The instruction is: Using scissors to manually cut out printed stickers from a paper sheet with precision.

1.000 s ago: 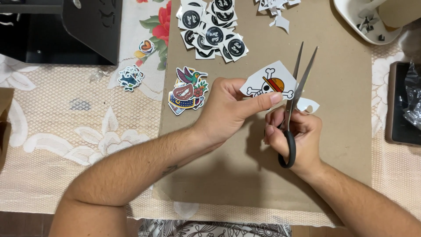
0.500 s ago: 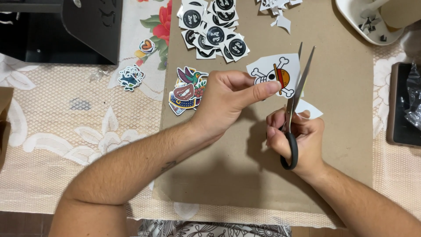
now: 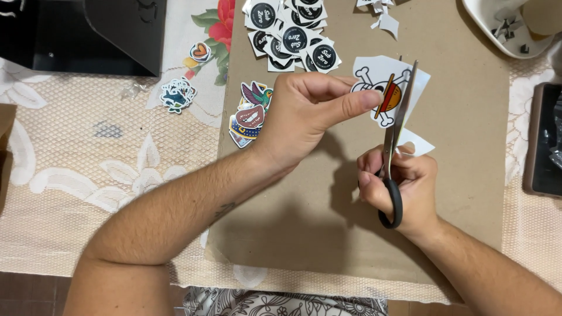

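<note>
Right of centre, left hand (image 3: 304, 117) pinched a white skull-and-crossbones sticker sheet (image 3: 383, 88); right hand (image 3: 401, 181) gripped black-handled scissors (image 3: 393, 152) cutting it, below round black labels (image 3: 290, 32) at the top.

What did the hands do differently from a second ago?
The left hand turned the skull sticker sheet and lifted it farther up the brown mat. The scissors in the right hand followed, blades now across the picture. Both hands kept their hold. The pile of round black stickers and the colourful stickers stayed put.
</note>
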